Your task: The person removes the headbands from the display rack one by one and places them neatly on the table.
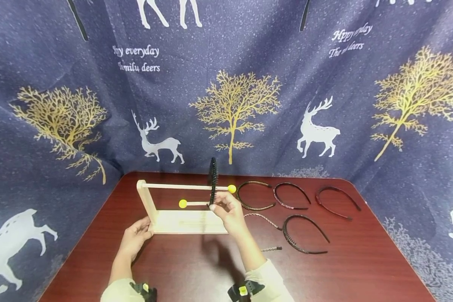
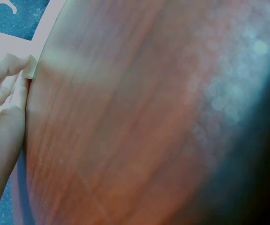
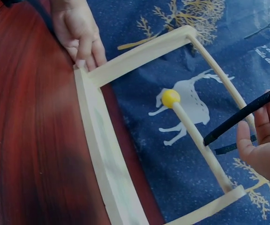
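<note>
A pale wooden stand (image 1: 173, 218) has a flat base, end posts and two horizontal rods tipped with yellow balls. My left hand (image 1: 135, 239) grips the left end of its base, thumb on the corner in the left wrist view. Between the thumb and fingers of my right hand (image 1: 230, 213) is a black toothed headband (image 1: 213, 174), held upright across the upper rod (image 1: 177, 186). The headband's two tips hang close to the lower rod (image 3: 198, 136) in the right wrist view. Whether the band rests on the upper rod, I cannot tell.
Several headbands lie on the red-brown table (image 1: 173, 268) to the right, among them a black one (image 1: 287, 235), a dark red one (image 1: 321, 201) and a patterned one (image 1: 239, 195). A braided light band (image 1: 262, 216) lies partly behind my right arm. A deer-print cloth (image 1: 249, 54) hangs behind.
</note>
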{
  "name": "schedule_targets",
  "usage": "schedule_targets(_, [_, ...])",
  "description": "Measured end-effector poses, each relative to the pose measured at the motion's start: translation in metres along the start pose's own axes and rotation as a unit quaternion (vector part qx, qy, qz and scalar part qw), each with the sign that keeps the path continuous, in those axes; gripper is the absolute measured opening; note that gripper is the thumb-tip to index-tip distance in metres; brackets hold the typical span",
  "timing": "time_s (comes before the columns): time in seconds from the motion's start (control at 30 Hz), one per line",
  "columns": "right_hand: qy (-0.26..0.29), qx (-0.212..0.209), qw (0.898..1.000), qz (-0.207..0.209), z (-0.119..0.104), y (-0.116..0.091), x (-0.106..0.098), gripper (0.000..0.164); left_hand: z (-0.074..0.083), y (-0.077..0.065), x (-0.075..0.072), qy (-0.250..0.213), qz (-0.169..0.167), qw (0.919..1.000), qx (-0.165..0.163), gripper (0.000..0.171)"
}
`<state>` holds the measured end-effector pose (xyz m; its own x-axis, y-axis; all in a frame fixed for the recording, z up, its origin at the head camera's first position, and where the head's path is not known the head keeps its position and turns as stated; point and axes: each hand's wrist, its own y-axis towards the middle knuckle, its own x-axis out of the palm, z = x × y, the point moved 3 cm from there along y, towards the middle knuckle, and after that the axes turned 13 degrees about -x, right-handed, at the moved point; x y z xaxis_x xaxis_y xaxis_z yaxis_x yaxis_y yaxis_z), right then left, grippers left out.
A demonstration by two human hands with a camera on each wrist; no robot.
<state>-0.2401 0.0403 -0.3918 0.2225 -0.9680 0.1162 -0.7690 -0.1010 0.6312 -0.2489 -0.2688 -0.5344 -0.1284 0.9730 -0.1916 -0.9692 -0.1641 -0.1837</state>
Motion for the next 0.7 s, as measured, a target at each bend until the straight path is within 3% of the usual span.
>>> schedule_targets(0.17, [0.013, -0.005, 1.0, 0.006, 0.016, -0.002, -0.013, 0.018, 0.001, -0.001, 0.0, 0.011, 0.0, 0.9999, -0.009, 0.054])
schedule_targets(0.5, [0.041, -0.012, 0.998, 0.039, 0.01, -0.006, -0.029, 0.019, 0.001, -0.001, 0.0, 0.011, 0.004, 0.9999, -0.009, 0.054])
schedule_targets(0.7, [0.02, -0.027, 0.999, 0.037, 0.011, -0.01, -0.043, 0.02, 0.0, -0.002, -0.001, 0.008, 0.004, 0.9997, 0.023, 0.054])
